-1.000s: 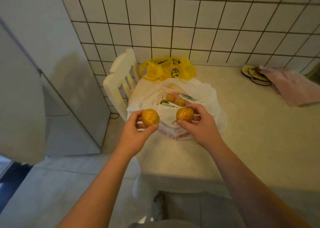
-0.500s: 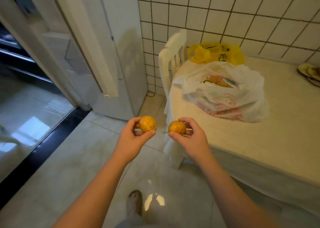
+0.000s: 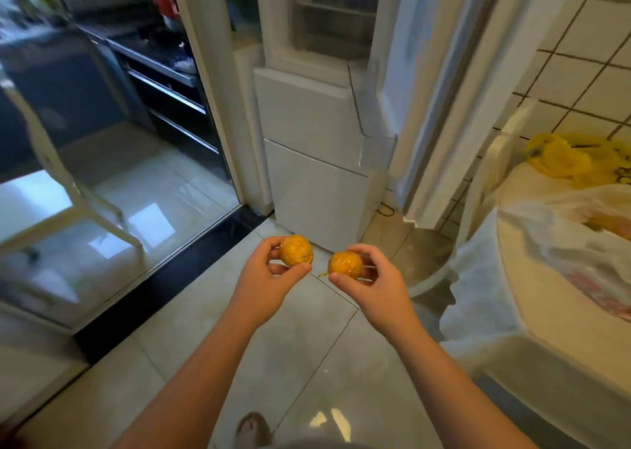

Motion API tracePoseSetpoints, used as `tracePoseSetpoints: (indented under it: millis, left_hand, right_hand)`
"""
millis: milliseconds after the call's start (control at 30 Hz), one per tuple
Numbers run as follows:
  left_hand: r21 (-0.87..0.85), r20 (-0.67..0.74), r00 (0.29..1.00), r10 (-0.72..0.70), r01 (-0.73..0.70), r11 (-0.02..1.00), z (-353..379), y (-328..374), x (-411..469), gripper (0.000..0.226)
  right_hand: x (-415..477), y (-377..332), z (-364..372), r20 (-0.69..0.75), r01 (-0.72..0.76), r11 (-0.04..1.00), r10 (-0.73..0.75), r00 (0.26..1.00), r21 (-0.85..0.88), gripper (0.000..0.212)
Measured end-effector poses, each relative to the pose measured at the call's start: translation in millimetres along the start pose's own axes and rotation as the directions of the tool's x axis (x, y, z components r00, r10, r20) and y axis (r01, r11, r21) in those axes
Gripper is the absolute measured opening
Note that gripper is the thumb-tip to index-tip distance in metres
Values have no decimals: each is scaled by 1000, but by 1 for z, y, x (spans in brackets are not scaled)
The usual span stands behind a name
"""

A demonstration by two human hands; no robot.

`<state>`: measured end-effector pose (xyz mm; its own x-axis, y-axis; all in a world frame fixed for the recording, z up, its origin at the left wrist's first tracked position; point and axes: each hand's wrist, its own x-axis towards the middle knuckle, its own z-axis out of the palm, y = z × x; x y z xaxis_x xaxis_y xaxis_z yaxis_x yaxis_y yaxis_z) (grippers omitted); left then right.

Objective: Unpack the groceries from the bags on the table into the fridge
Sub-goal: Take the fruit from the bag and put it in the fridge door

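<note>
White chair (image 3: 486, 172) far right, against tiled wall (image 3: 587, 55). Glass door (image 3: 112, 182) left, black threshold strip (image 3: 170, 278) under it. Dark cabinets (image 3: 164, 83) behind the glass. Glossy floor tiles (image 3: 307, 363) near.

Glossy pale floor tiles (image 3: 307, 363), white tiled wall (image 3: 587, 83), dark threshold (image 3: 170, 281), white chair (image 3: 485, 175)

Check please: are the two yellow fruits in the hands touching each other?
Apart. The head view shows bare floor between the left fruit, held by the left hand, and the right fruit, held by the right hand.
</note>
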<state>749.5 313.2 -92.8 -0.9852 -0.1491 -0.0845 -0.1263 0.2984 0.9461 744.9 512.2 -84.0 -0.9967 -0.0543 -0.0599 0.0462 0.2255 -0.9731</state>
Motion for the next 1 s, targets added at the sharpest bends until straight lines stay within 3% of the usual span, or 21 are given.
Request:
tracePoseSetpoints:
  millis: [200, 433, 733, 1000]
  left_hand:
    - [29, 45, 999, 11, -13, 999, -111, -24, 78, 54]
    - [-16, 86, 995, 42, -41, 999, -174, -28, 164, 61]
    - [-80, 166, 972, 166, -155, 985, -169, 26, 296, 49]
    - [-91, 254, 900, 355, -343, 935, -123, 94, 416, 47]
  right_hand:
    - [61, -38, 110, -75, 16, 1000, -15, 997, 13, 43]
    - [131, -78, 162, -153, 66, 998, -63, 986, 16, 45]
    - [239, -125, 159, -274, 182, 983, -180, 945, -17, 46]
    - [335, -156, 125, -445, 263, 964, -248, 861, -28, 49]
